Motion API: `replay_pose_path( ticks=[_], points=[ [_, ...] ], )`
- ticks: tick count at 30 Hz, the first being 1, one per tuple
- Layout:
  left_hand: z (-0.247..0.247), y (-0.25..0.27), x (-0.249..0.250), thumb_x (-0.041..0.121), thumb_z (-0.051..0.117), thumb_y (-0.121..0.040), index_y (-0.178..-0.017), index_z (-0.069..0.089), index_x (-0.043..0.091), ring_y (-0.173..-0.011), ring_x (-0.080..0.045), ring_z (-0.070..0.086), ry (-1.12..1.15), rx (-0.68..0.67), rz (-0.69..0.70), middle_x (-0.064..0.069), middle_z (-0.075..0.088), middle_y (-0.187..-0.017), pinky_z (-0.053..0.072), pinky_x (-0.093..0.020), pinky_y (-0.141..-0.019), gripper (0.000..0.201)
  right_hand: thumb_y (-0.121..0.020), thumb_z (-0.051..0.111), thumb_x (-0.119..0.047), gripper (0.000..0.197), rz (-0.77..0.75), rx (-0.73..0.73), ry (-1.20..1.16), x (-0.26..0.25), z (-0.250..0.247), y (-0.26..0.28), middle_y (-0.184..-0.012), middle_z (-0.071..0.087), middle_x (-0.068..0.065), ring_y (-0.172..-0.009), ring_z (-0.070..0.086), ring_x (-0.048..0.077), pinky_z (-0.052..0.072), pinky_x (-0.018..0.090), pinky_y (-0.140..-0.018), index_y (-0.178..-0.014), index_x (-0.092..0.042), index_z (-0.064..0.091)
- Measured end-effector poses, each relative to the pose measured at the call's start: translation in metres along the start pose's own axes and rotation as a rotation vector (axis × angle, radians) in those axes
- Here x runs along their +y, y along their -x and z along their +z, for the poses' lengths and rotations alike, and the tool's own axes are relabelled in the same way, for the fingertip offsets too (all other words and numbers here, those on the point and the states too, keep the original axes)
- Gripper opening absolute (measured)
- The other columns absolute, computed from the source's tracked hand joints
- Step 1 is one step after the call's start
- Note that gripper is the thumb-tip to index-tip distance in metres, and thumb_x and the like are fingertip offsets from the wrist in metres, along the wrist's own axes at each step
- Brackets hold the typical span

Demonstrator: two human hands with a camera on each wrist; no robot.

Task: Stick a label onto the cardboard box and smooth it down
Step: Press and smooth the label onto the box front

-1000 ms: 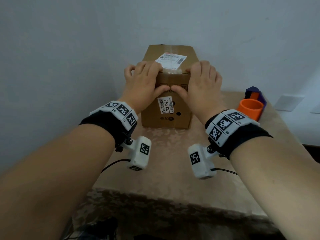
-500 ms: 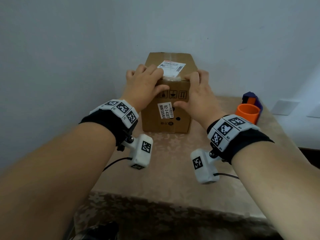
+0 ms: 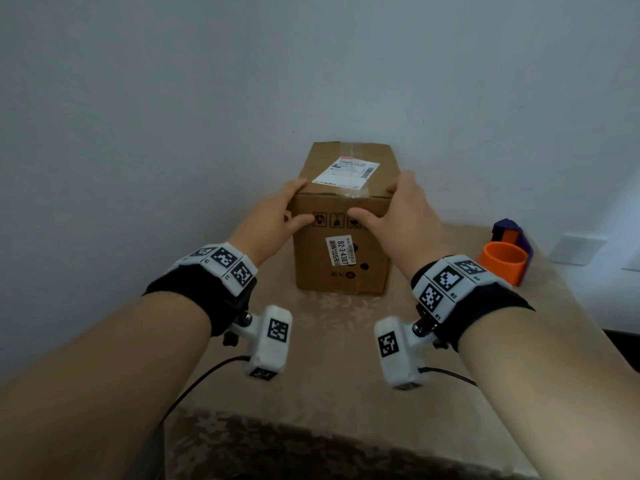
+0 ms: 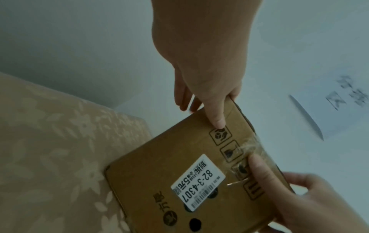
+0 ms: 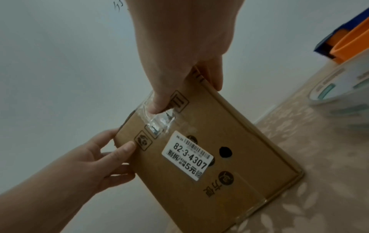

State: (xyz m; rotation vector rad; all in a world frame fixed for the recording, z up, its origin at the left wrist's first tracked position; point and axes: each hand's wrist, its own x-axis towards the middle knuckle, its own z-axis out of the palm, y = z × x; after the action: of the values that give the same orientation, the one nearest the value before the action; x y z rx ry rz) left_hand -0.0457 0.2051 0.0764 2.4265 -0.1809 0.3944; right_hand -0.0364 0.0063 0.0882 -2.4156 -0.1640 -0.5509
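Note:
A brown cardboard box stands upright on the table against the wall. A white shipping label lies flat on its top under clear tape, and a smaller white label printed "82-3-4307" sits on its front face. My left hand grips the upper left corner, thumb on the front face and fingers down the left side. My right hand grips the upper right corner, its thumb pressing crinkled clear tape on the front, fingers round the right side.
The table wears a beige flowered cloth, and its front edge is near me. An orange cylinder and a purple-blue object stand at the right. A white tape roll shows in the right wrist view. The wall is just behind the box.
Both hands have slid off the box's top, where their fingers lay by the label, outward to the side corners. The thumbs, which met mid-front, are now apart.

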Motion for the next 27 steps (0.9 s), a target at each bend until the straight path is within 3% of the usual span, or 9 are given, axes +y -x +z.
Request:
replay_pose_path(
  ticks=[3, 5, 7, 10, 14, 20, 23, 27],
  points=[
    [-0.01, 0.002, -0.006, 0.022, 0.053, -0.094, -0.138, 0.038, 0.022, -0.106, -0.018, 0.056, 0.053, 0.026, -0.002, -0.007, 0.057, -0.127, 0.049, -0.037, -0.095, 0.047, -0.073, 0.073, -0.047, 0.066, -0.027, -0.013, 0.029, -0.014, 0.015, -0.001, -0.114, 0.051, 0.011, -0.093, 0.062, 0.032, 0.053, 0.041, -0.076, -0.116, -0.012, 0.036],
    [-0.019, -0.002, -0.008, 0.021, 0.052, -0.095, -0.135, 0.041, 0.018, -0.101, -0.013, 0.052, 0.003, 0.054, -0.014, -0.006, 0.058, -0.124, 0.044, -0.026, -0.087, 0.041, -0.073, 0.075, -0.041, 0.066, -0.048, -0.038, 0.036, -0.022, 0.025, -0.004, -0.113, 0.049, 0.011, -0.09, 0.062, 0.033, 0.055, 0.043, -0.076, -0.117, -0.013, 0.034],
    [-0.028, -0.006, -0.011, 0.02, 0.052, -0.095, -0.13, 0.045, 0.014, -0.096, -0.01, 0.048, -0.031, 0.091, -0.028, -0.001, 0.056, -0.116, 0.039, -0.024, -0.081, 0.036, -0.073, 0.076, -0.034, 0.065, -0.076, -0.064, 0.036, -0.03, 0.035, -0.007, -0.114, 0.047, 0.012, -0.09, 0.062, 0.033, 0.054, 0.043, -0.076, -0.118, -0.013, 0.034],
    [-0.039, -0.014, -0.021, 0.021, 0.056, -0.093, -0.123, 0.049, 0.013, -0.097, -0.012, 0.05, -0.071, 0.146, -0.047, -0.003, 0.057, -0.118, 0.04, -0.026, -0.081, 0.032, -0.073, 0.078, -0.027, 0.064, -0.119, -0.085, 0.016, -0.038, 0.048, -0.012, -0.117, 0.047, 0.013, -0.094, 0.061, 0.032, 0.053, 0.042, -0.078, -0.118, -0.013, 0.035],
    [-0.041, -0.023, -0.03, 0.024, 0.057, -0.092, -0.122, 0.046, 0.014, -0.11, -0.026, 0.055, -0.149, 0.141, -0.083, -0.012, 0.055, -0.124, 0.042, -0.03, -0.083, 0.034, -0.074, 0.076, -0.027, 0.065, -0.135, -0.123, 0.005, -0.044, 0.055, -0.023, -0.119, 0.045, 0.013, -0.096, 0.06, 0.034, 0.055, 0.046, -0.083, -0.12, -0.013, 0.034],
    [-0.036, -0.021, -0.026, 0.027, 0.052, -0.094, -0.127, 0.042, 0.016, -0.113, -0.029, 0.051, -0.208, 0.153, -0.101, -0.015, 0.046, -0.128, 0.039, -0.03, -0.083, 0.036, -0.076, 0.072, -0.026, 0.062, -0.158, -0.137, 0.041, -0.035, 0.057, -0.019, -0.12, 0.045, 0.014, -0.097, 0.059, 0.036, 0.054, 0.048, -0.081, -0.122, -0.012, 0.034],
    [-0.035, -0.019, -0.022, 0.03, 0.052, -0.093, -0.128, 0.041, 0.015, -0.117, -0.032, 0.048, -0.279, 0.157, -0.127, -0.016, 0.044, -0.129, 0.044, -0.04, -0.092, 0.04, -0.08, 0.065, -0.021, 0.058, -0.206, -0.185, 0.059, -0.032, 0.048, -0.018, -0.123, 0.045, 0.016, -0.108, 0.053, 0.035, 0.05, 0.047, -0.091, -0.127, -0.014, 0.033],
    [-0.039, -0.014, -0.004, 0.035, 0.054, -0.09, -0.132, 0.042, 0.013, -0.129, -0.035, 0.034, -0.418, 0.187, -0.131, -0.016, 0.034, -0.14, 0.035, -0.046, -0.106, 0.049, -0.084, 0.058, -0.016, 0.065, -0.228, -0.188, 0.084, -0.026, 0.021, -0.015, -0.132, 0.04, 0.019, -0.119, 0.044, 0.036, 0.041, 0.045, -0.1, -0.14, -0.016, 0.026]
  ],
)
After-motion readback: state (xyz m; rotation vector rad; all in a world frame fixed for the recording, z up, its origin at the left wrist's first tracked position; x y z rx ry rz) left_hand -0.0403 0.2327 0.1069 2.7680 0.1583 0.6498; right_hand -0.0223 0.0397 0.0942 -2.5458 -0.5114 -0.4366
